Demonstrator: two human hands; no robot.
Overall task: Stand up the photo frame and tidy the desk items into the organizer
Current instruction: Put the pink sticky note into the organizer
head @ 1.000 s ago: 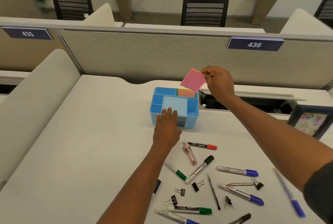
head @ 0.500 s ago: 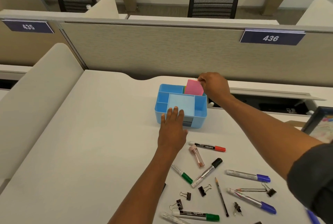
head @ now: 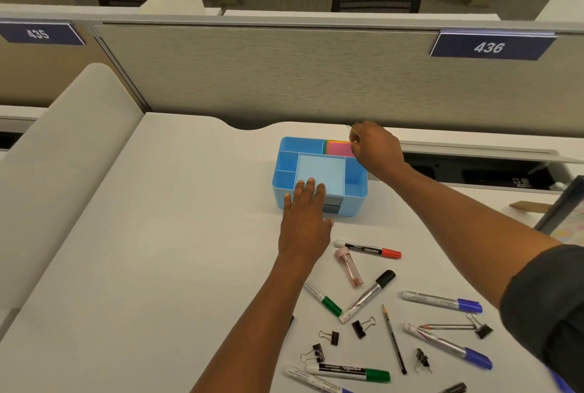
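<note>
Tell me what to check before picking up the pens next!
1. Pink notes down in the back corner slot of the blue box: ok.
2. Right hand let go of the notes: cannot tell, its fingers are curled at their edge.
3. Left hand steadying the box front: ok.
4. Box slots free for pens: ok.
5. Red pen within easy reach: ok.
6. Photo frame standing: cannot tell, mostly out of view.

One head-worn camera looks forward and steeply down from the desk's (head: 158, 234) near edge toward its far edge.
</note>
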